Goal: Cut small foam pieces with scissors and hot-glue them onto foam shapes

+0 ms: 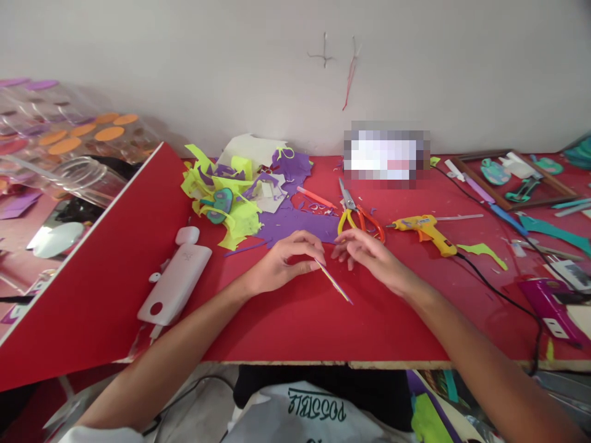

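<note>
My left hand (pixel 287 260) rests on the red table (pixel 295 332) with its fingers curled, pinching the top end of a thin purple and yellow stick (pixel 336 283) that slants down to the right. My right hand (pixel 369 252) lies just to the right of it, fingers stretched out and apart, holding nothing, its fingertips close to the stick's upper end. Beyond both hands lie a purple foam sheet (pixel 295 221) and scissors (pixel 357 215) with orange and yellow handles.
A heap of yellow-green, purple and white foam scraps (pixel 235 184) sits at the back. A yellow glue gun (pixel 427 231) with a black cord lies to the right. A white device (pixel 178 280) lies left, beside a slanted red board (pixel 92 271). A wooden frame (pixel 512 178) holds teal pieces.
</note>
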`<act>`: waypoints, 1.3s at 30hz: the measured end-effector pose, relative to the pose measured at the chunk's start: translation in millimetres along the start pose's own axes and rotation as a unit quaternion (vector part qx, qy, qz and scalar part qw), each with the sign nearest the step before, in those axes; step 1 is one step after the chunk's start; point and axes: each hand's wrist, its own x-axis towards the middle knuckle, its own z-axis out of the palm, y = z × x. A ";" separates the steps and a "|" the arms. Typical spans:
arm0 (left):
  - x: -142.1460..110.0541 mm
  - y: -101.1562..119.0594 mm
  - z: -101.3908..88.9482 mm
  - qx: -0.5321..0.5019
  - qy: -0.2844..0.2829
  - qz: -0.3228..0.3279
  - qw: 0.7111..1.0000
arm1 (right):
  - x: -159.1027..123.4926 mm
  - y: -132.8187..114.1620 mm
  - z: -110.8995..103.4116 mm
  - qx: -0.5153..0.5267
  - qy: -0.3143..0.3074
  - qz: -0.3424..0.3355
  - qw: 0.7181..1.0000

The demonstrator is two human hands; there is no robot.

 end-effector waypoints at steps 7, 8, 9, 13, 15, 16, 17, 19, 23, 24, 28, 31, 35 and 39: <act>-3.6 0.9 6.1 -0.023 -0.034 0.012 0.999 | -1.0 -3.6 17.2 0.119 -0.106 0.084 0.984; -3.8 1.4 6.7 -0.023 -0.035 0.013 0.999 | -0.4 -2.8 17.2 0.120 -0.105 0.091 0.983; -3.9 2.0 6.9 -0.023 -0.036 0.015 0.999 | 0.2 -2.0 16.7 0.120 -0.103 0.095 0.983; -2.6 2.1 5.3 -0.021 -0.036 0.009 0.999 | 1.5 -1.1 12.8 0.119 -0.081 0.081 0.986; -1.5 -0.4 3.1 -0.024 -0.008 -0.007 1.000 | 1.4 -2.8 11.3 0.117 -0.049 0.063 0.990; -1.1 -2.0 1.7 -0.027 0.016 -0.020 0.999 | 1.3 -3.8 10.7 0.116 -0.030 0.053 0.991; -0.7 -3.6 0.3 -0.031 0.046 -0.038 0.998 | 1.4 -4.6 10.2 0.117 -0.012 0.045 0.992; -0.1 -5.4 -2.5 -0.032 0.102 -0.080 0.991 | 1.6 -5.3 9.4 0.115 0.016 0.038 0.993; 0.2 -1.7 -4.5 0.010 0.124 -0.130 0.984 | 2.3 -3.6 8.4 0.081 0.044 0.047 0.995; 0.1 -0.1 -3.8 0.030 0.116 -0.128 0.984 | 2.4 -3.1 8.3 0.070 0.047 0.049 0.995; -0.1 1.9 1.9 0.117 0.079 -0.085 0.986 | 2.9 -2.1 8.9 0.043 0.051 0.052 0.996; 0.1 0.3 4.5 0.141 0.061 -0.051 0.987 | 3.8 -1.8 10.2 0.015 0.044 0.045 0.998; 1.2 0.0 3.9 0.127 0.048 -0.048 0.990 | 3.9 -2.3 11.0 -0.041 0.097 -0.005 0.994; 0.9 -7.0 4.7 0.148 0.025 -0.043 0.988 | 0.9 -5.4 6.1 0.047 0.084 0.004 0.995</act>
